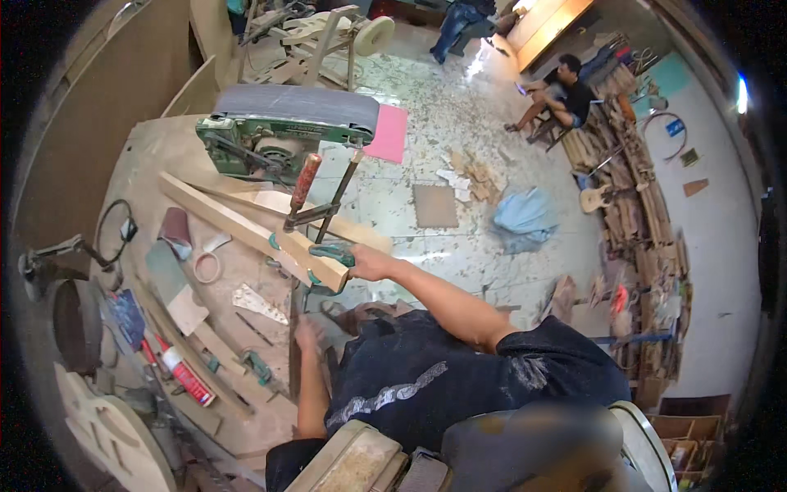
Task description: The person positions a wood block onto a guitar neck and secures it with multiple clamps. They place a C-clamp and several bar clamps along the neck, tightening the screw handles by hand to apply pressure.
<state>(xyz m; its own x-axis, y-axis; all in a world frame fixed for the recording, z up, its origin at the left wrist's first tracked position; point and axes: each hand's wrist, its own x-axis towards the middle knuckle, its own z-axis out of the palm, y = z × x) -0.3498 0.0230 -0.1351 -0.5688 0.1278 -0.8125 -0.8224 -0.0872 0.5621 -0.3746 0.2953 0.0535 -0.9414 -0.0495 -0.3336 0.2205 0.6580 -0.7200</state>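
Observation:
My right hand is closed around the handle of a green clamp on the end of a pale wooden block. That block lies along a long wooden beam on the workbench. A bar clamp with a red handle stands upright on the block, behind my right hand. My left hand is low by the bench edge, under the block's near end. Its fingers are blurred, and I cannot make out whether it holds anything.
A green belt sander stands at the bench's back. To the left lie a glue tube, a tape roll and wood strips. A blue cloth bundle rests on the littered floor. A person sits by stacked wood at right.

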